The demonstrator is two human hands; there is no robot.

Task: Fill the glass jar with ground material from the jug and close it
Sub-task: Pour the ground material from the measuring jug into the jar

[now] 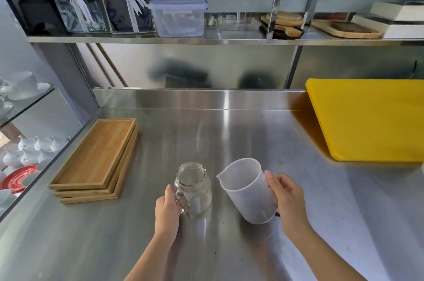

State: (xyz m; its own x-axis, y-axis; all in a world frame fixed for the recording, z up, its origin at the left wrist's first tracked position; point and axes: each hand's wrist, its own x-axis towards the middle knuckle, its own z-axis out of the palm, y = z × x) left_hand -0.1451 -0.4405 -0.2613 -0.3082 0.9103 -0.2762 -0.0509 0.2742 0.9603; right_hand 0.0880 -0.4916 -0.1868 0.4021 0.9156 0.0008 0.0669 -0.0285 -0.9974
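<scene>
A clear glass jar (195, 186) with a handle and a threaded open mouth stands upright on the steel counter (229, 134). No lid is on it and it looks empty. My left hand (167, 210) grips the jar's handle on its left side. To the right, a translucent plastic jug (246, 189) hovers tilted, its spout pointing left toward the jar. My right hand (286, 202) holds the jug by its handle. I see no ground material inside the jug. A small gap separates jug and jar.
A stack of wooden trays (98, 159) lies at the left. A yellow cutting board (367, 118) sits at the right rear. Above, a shelf (160, 39) carries a plastic box (179, 17), gift boxes and wooden boards. White cups and plates fill glass shelves far left.
</scene>
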